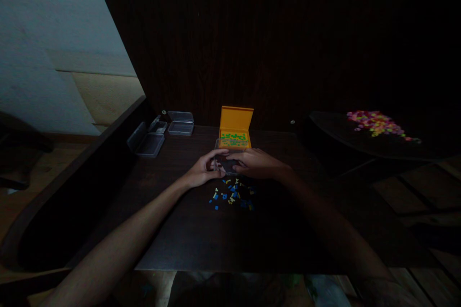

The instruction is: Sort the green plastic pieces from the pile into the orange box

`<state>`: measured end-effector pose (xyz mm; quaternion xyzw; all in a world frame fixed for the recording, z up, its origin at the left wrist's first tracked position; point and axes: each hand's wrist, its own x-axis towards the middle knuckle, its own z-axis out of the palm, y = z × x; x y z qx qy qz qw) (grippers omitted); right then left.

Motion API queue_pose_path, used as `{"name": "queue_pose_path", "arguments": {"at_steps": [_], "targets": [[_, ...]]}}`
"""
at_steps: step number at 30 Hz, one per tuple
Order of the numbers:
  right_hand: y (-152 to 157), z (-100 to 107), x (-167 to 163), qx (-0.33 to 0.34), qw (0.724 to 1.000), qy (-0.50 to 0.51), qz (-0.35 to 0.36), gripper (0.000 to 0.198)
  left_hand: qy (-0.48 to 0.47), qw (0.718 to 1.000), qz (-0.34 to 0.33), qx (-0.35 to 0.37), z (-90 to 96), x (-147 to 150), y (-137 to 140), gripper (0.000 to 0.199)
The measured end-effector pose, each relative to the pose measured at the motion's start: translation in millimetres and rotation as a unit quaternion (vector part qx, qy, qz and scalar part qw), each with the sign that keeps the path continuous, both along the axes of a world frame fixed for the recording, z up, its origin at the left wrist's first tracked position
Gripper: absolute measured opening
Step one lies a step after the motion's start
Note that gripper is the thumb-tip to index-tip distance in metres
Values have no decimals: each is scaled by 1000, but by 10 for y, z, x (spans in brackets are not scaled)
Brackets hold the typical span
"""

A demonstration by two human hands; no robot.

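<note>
A small clear plastic box [229, 168] is between my two hands above the dark table. My left hand [203, 170] holds its left side, with the fingers curved round the edge and the thumb in front. From the right, my right hand [257, 163] grips the box, its fingers lying across the right part. The dim light hides anything inside. Just in front of the box lie scattered small blue and pale yellow pieces [234, 194]. Behind it stands an orange case [236, 119] with its lid raised, holding many small green pieces [234, 139].
At the back left, clear plastic boxes sit with their lids up: one larger [150, 145], one by the rear panel [181, 127] and a small one [158, 127]. A raised dark side board [108, 139] borders the left. Colourful beads [376, 122] are heaped on a dark surface at right.
</note>
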<state>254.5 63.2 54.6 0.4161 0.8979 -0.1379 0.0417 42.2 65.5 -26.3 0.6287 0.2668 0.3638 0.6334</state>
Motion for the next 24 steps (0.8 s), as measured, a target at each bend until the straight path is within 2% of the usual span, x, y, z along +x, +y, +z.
{"name": "queue_pose_path", "arguments": {"at_steps": [5,12,24], "targets": [[19,52,51,8,1000,-7,-3,35,7,1000,1,-12,9,-7,-8,69],[-47,158,26,-32,999,-8,22,35,11,1000,2,-5,8,-5,-1,67],[-14,91,31,-20,999,-16,19,29,9,1000,-4,-11,-25,-14,6,69]]}}
